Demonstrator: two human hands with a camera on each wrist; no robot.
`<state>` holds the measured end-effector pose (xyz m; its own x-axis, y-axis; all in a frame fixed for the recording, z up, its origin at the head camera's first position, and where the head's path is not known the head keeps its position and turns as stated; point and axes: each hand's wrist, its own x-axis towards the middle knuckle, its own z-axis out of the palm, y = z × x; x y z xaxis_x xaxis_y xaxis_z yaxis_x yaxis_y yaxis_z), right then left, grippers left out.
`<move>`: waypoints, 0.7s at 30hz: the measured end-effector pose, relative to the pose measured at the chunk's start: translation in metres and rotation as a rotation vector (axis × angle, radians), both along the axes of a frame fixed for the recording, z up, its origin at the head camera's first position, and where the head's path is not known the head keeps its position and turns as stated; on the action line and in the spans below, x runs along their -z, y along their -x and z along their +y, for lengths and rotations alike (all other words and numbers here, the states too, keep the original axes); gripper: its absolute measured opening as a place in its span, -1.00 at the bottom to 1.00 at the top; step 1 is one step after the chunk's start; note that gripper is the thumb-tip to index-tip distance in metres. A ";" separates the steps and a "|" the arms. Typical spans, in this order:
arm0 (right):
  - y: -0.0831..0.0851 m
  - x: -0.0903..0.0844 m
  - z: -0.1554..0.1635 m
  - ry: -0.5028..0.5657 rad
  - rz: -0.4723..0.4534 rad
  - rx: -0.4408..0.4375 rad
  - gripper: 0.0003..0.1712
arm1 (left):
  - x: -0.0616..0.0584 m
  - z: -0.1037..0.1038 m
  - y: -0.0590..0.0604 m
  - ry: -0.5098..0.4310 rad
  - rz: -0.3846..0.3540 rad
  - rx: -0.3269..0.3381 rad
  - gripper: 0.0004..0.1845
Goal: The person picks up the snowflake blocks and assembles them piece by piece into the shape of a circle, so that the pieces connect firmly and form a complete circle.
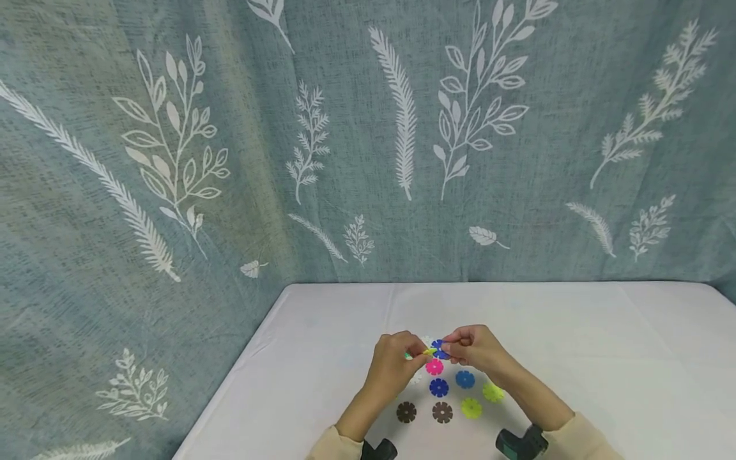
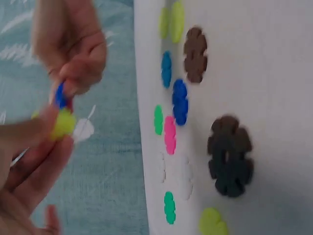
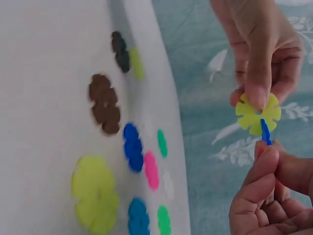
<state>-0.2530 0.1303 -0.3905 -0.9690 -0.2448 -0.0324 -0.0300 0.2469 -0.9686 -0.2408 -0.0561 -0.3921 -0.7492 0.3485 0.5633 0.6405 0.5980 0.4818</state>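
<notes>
The left hand (image 1: 393, 364) pinches a yellow disc (image 3: 257, 113) and the right hand (image 1: 474, 348) pinches a blue disc (image 1: 439, 349), edge to edge, both held just above the worktop (image 1: 575, 358) near the middle of its near half. Beneath them lie a pink disc (image 1: 434, 367), a dark blue disc (image 1: 439, 387), two brown discs (image 1: 406, 412) and lime discs (image 1: 471, 407) toward the near edge
</notes>
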 end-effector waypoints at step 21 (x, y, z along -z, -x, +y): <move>0.002 0.007 0.015 -0.117 0.140 -0.181 -0.69 | -0.004 -0.004 0.017 -0.260 -0.775 0.131 -0.76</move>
<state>-0.2546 0.1455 -0.3974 -0.9070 -0.4169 0.0603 -0.2153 0.3359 -0.9170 -0.2575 -0.0599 -0.3882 -0.9206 0.3900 -0.0213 0.1267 0.3497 0.9282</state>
